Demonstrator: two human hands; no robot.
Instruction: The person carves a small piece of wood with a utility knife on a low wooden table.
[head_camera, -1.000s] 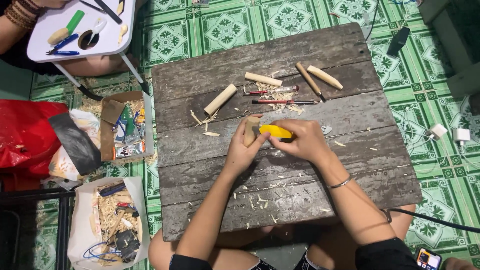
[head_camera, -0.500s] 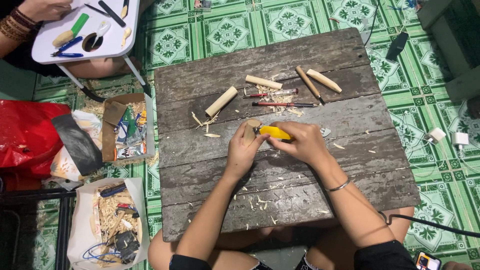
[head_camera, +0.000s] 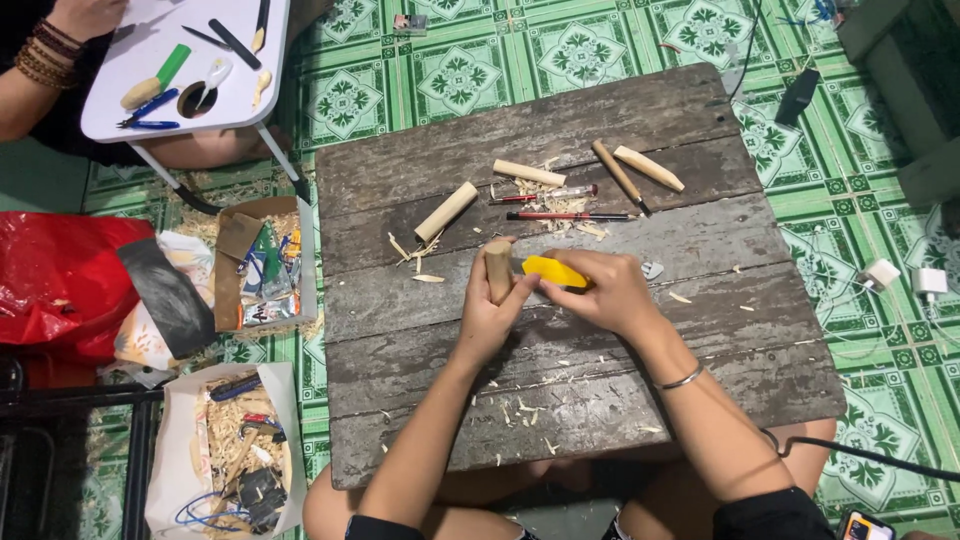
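Shavings (head_camera: 520, 408) litter the near boards of the weathered wooden counter (head_camera: 700, 370), whose front edge lies just above the person's knees. This near strip is otherwise open, with bare wood left and right of the forearms out to both side edges.

Mid-counter, the left hand (head_camera: 488, 315) has its fingers wrapped around a short wooden peg (head_camera: 498, 268), held upright. Touching it from the right, the right hand (head_camera: 610, 292) grips a yellow-handled knife (head_camera: 555, 271), fingers closed on the handle (the blade itself is hidden against the peg).

Beyond the hands lie more pieces, near but apart: a pale dowel (head_camera: 446, 211) lying aslant, a shorter dowel (head_camera: 528, 172), two red pencils (head_camera: 560, 205) amid curls of wood, then a brown-handled tool (head_camera: 620, 176) and a tapered stick (head_camera: 650, 168) towards the far right. The counter's far edge and right corner stay bare.

Off the left edge on the green tiled floor (head_camera: 480, 70) sit a cardboard box (head_camera: 255, 262) and a white bag of scraps (head_camera: 225, 450), both close to the counter's side. Farther off stands a small white table (head_camera: 180, 75) with another person's arm (head_camera: 40, 85) beside it.
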